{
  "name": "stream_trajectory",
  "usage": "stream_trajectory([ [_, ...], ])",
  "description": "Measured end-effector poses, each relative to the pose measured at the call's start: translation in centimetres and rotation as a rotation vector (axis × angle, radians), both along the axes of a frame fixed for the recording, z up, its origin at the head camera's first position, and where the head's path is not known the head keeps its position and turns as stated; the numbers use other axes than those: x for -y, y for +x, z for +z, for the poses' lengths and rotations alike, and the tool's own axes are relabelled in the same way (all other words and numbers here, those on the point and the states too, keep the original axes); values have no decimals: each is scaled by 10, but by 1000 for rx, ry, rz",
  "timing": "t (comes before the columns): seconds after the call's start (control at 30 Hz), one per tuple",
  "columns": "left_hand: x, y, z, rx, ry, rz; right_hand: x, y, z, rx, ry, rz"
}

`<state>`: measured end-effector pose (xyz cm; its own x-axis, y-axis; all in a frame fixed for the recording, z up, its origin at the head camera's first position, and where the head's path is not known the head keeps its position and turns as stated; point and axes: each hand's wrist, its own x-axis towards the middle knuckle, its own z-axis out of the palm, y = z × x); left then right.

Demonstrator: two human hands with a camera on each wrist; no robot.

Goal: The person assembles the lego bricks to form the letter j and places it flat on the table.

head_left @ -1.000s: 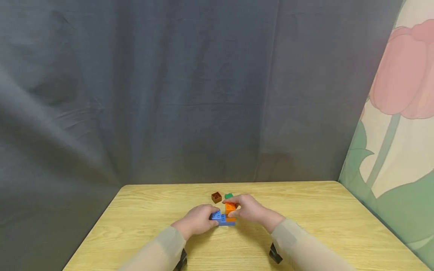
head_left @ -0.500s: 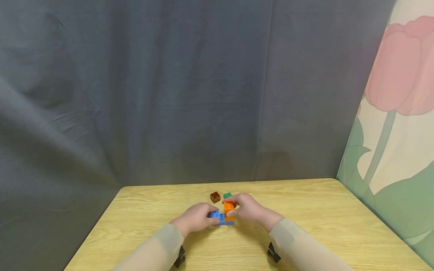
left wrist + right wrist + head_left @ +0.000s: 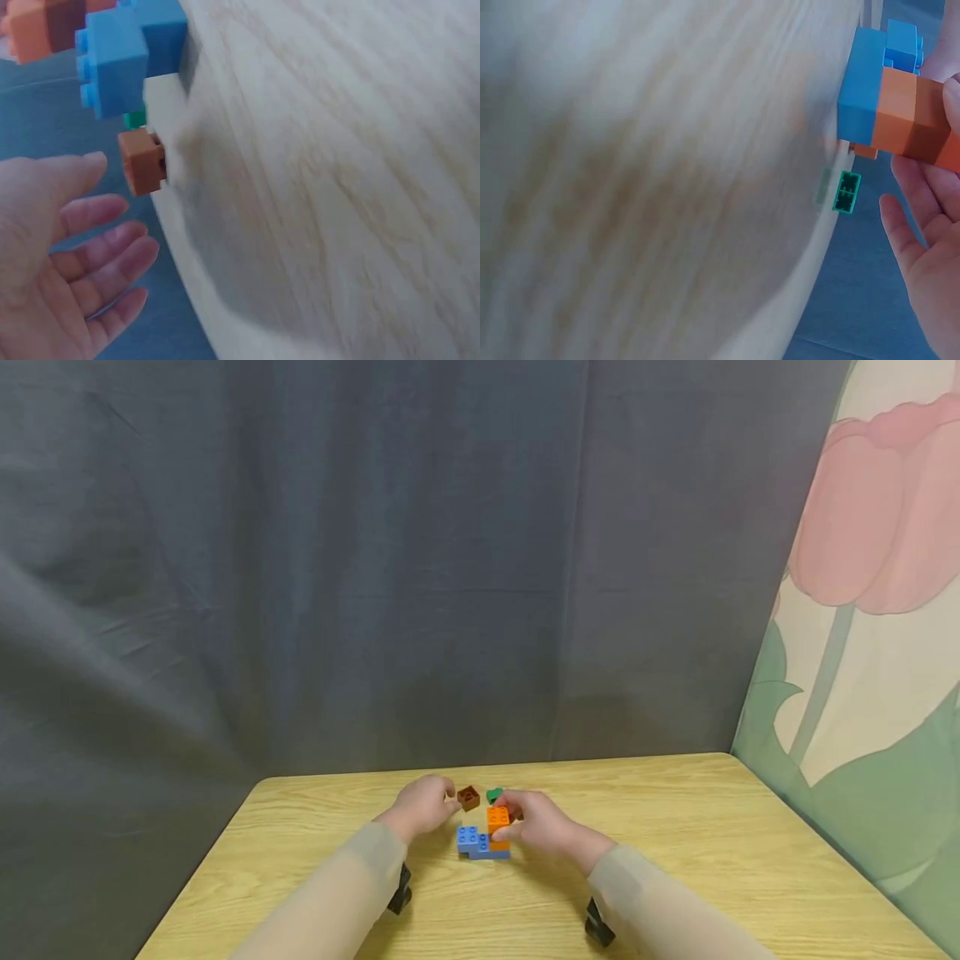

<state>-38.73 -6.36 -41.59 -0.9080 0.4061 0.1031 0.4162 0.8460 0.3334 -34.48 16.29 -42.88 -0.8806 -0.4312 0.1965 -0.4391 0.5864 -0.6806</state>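
Note:
My left hand [image 3: 422,804] has loosely bent fingers with nothing between them. Just left of a brown brick [image 3: 468,798], it looks close but not plainly in contact; the left wrist view shows a gap between its fingertips and the brown brick [image 3: 142,161]. Thumb and fingers of my right hand [image 3: 542,822] pinch the upper orange brick [image 3: 497,816] of a small build. Below lie more orange and a long blue brick [image 3: 491,854], which carries a smaller blue brick [image 3: 467,837] at its left end. Right fingers partly hide the orange stack [image 3: 907,112] in the right wrist view.
A green brick [image 3: 493,795] lies behind the build, right of the brown one; its hollow side shows in the right wrist view. The wooden table [image 3: 675,835] ends at a dark curtain [image 3: 420,610], with a tulip-patterned wall covering [image 3: 862,543] on the right.
My left hand has let go of the blue end of the build and moved forward and left to the brown brick. The right hand keeps its pinch. The head view has shifted slightly.

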Motion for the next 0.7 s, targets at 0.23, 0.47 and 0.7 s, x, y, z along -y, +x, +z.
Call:
stream_trajectory([
  [0.23, -15, -13, -8, -26, -25, 44, 0, -1, -5, 60, -66, -20],
  [0.47, -26, -22, -17, -27, -39, 69, -1, -3, -7, 71, -80, -11],
  [0.7, -30, -27, -20, -77, -75, 24, -2, -2, -5, 91, -99, 7],
])
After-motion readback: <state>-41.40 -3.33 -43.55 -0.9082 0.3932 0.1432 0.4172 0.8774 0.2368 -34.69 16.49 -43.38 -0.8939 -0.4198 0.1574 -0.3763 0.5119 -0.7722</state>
